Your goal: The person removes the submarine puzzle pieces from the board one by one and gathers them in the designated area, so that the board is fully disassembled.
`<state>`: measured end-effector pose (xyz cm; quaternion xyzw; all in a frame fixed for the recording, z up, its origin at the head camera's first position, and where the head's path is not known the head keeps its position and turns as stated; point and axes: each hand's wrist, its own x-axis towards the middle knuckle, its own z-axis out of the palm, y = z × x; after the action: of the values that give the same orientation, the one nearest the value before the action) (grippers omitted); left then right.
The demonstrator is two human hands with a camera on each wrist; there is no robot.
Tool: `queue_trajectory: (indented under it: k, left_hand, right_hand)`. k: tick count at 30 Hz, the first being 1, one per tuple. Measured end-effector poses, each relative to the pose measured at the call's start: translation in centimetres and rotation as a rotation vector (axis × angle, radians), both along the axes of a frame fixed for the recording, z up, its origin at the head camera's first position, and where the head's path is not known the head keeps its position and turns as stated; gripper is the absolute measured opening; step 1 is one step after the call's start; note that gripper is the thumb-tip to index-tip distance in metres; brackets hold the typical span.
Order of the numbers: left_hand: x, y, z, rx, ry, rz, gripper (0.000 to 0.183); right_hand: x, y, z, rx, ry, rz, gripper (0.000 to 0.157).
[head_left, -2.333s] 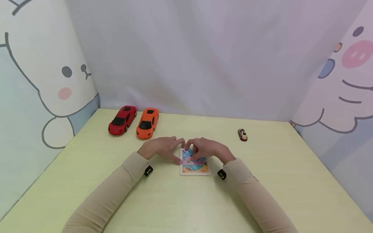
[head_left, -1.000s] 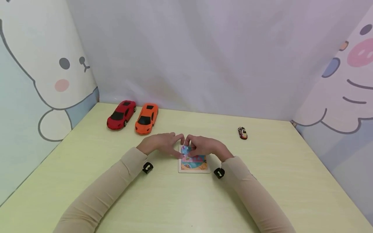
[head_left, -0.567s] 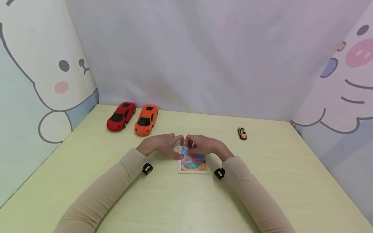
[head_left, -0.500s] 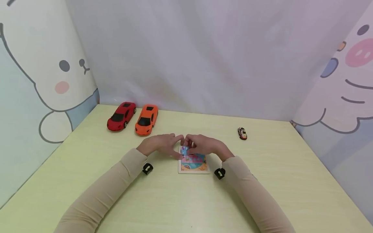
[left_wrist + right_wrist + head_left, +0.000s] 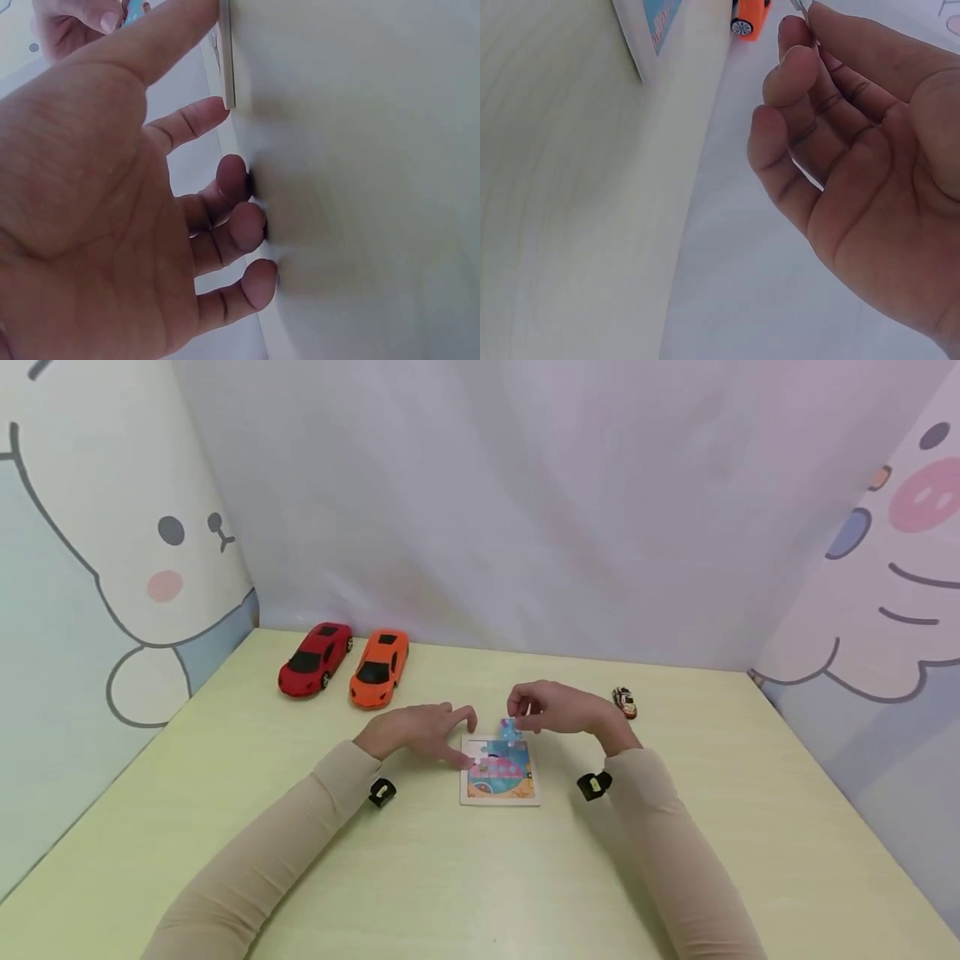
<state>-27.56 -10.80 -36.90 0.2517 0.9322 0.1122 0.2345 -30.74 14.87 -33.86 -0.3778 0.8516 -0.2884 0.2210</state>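
Observation:
A small jigsaw puzzle [image 5: 501, 802] in a pale frame lies on the table, showing a pink and blue sea picture with a bare whitish patch at its upper left. My right hand [image 5: 562, 707] pinches a light blue puzzle piece [image 5: 509, 732] between thumb and fingers, above the puzzle's far edge. In the right wrist view only a thin edge of that piece shows. My left hand [image 5: 422, 732] rests at the puzzle's left side. Its thumb lies over the frame, its index fingertip touches a corner, and the other fingertips are on or close to the table.
A red toy car [image 5: 315, 660] and an orange toy car [image 5: 379, 668] stand at the back left of the table. A tiny patterned toy car [image 5: 624, 702] is at the right, just beyond my right wrist. A pale curtain [image 5: 495, 510] closes off the back.
My right hand has lifted the blue piece from the puzzle's upper left and carried it right and away, uncovering the whitish patch. My left hand has stayed nearly still.

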Motion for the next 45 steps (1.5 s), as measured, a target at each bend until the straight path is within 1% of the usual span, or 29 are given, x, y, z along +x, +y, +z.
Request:
queue_trajectory:
  k: [5, 8, 11, 15, 18, 22, 29, 37, 42, 45]
  left_hand:
    - [0.0, 0.2, 0.0, 0.001, -0.005, 0.004, 0.054]
    - [0.0, 0.2, 0.0, 0.009, -0.004, -0.002, 0.054]
    - [0.1, 0.2, 0.0, 0.012, -0.001, -0.004, 0.055]
    - [0.1, 0.2, 0.0, 0.008, 0.01, -0.005, 0.056]
    - [0.1, 0.2, 0.0, 0.006, 0.016, -0.005, 0.057]
    - [0.2, 0.2, 0.1, 0.006, 0.015, -0.004, 0.057]
    - [0.2, 0.3, 0.1, 0.011, 0.007, 0.003, 0.056]
    - [0.1, 0.3, 0.2, 0.018, 0.007, -0.012, 0.054]
    - [0.1, 0.3, 0.3, 0.009, 0.005, -0.008, 0.054]
    - [0.2, 0.3, 0.3, 0.006, 0.005, -0.008, 0.054]
  right_hand:
    - [-0.7, 2.1, 0.3, -0.027, -0.062, -0.006, 0.008]
    - [-0.9, 3.2, 0.4, -0.02, -0.084, -0.023, 0.008]
    - [-1.0, 4.0, 0.5, 0.001, -0.092, -0.029, 0.009]
    - [-1.1, 4.7, 0.5, 0.033, -0.121, -0.064, 0.007]
    - [-1.1, 5.1, 0.3, 0.065, -0.144, -0.099, 0.006]
    - [-1.3, 5.6, -0.1, 0.113, -0.161, -0.126, 0.008]
    - [-1.7, 6.2, -0.9, 0.201, -0.154, -0.163, 0.007]
    - [-1.9, 6.6, -1.2, 0.22, -0.166, -0.156, 0.006]
    - [-2.0, 6.7, -1.2, 0.234, -0.148, -0.145, 0.004]
    - [-2.0, 6.7, -1.1, 0.239, -0.158, -0.149, 0.004]
